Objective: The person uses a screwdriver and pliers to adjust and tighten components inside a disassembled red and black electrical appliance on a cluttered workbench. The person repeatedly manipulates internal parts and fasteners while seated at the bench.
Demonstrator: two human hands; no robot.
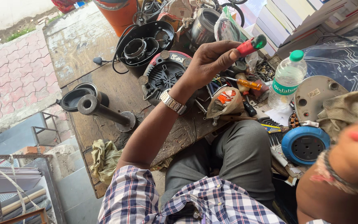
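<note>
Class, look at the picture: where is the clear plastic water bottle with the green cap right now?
In the head view, the water bottle stands upright at the right of the cluttered workbench, just right of the left hand holding a red-and-green screwdriver, behind the blue round socket box.

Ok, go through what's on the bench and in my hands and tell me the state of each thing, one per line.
left hand: raised, fingers shut on the screwdriver
screwdriver: red and green handle, held up off the bench
right hand: close to the camera, blurred, grips a thin red thing
water bottle: upright, green cap on
blue socket reel: lying flat, nothing plugged in
black round housing: open, insides showing
</note>
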